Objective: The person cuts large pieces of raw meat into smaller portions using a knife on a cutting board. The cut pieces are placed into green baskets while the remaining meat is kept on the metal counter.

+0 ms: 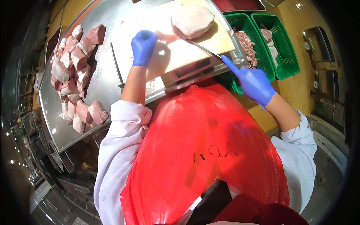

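Observation:
A large pale piece of meat (192,21) lies at the far side of the white cutting board (176,56). My left hand (144,45), in a blue glove, is closed beside it, gripping the end of a thin pink meat strip (167,38) that stretches toward the large piece. My right hand (255,83), gloved too, is wrapped round a knife, its index finger stretched along toward the blade. The knife blade (205,49) points up and left, its tip at the near edge of the large piece. The handle is hidden in my hand.
Several meat chunks (75,71) are heaped on the steel table (107,39) at the left. A sharpening steel (116,65) lies by my left forearm. At the right, one green basket (262,48) holds meat trimmings; another green basket (287,56) holds pale pieces. A scale (191,70) sits under the board's near edge.

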The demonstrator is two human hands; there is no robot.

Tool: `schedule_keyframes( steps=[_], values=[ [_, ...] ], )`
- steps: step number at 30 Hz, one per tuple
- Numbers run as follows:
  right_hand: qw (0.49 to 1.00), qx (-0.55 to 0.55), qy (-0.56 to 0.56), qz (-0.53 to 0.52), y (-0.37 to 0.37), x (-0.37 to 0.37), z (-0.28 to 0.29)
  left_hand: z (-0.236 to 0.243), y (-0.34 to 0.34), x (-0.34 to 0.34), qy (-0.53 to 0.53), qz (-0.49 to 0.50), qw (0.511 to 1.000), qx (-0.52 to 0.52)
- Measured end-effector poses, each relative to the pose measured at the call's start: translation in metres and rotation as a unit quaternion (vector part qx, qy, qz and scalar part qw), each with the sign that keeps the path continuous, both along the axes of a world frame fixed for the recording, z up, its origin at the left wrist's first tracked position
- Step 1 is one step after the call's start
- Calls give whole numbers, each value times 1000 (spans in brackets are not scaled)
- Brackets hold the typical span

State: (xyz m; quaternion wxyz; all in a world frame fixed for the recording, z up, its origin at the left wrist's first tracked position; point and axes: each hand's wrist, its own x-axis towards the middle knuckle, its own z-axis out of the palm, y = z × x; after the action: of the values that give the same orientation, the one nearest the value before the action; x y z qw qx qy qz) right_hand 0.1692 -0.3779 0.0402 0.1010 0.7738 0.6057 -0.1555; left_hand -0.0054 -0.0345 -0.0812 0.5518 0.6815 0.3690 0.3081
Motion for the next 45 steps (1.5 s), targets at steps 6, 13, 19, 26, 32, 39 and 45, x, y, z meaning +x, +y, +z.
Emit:
schedule_keyframes(
  steps=[6,13,19,26,32,39,45],
  values=[
    [977,148,146,-37,-78,44,-48,80,-35,23,33,-90,979,181],
    [914,245,268,-179,-108,29,-73,66,2,33,329,-147,888,287],
    [899,285,272,-191,-50,13,-73,32,-36,22,248,-205,849,418],
    [957,220,180,-50,119,-19,-53,11,-41,10,125,-114,884,437],
    [979,97,166,-61,116,-18,-51,20,-47,6,146,-91,871,460],
    [947,180,264,-30,-51,41,-54,61,-60,-20,102,-85,990,-41],
    [773,266,442,-369,-121,40,-99,101,-80,125,25,-238,946,217]
  ],
)
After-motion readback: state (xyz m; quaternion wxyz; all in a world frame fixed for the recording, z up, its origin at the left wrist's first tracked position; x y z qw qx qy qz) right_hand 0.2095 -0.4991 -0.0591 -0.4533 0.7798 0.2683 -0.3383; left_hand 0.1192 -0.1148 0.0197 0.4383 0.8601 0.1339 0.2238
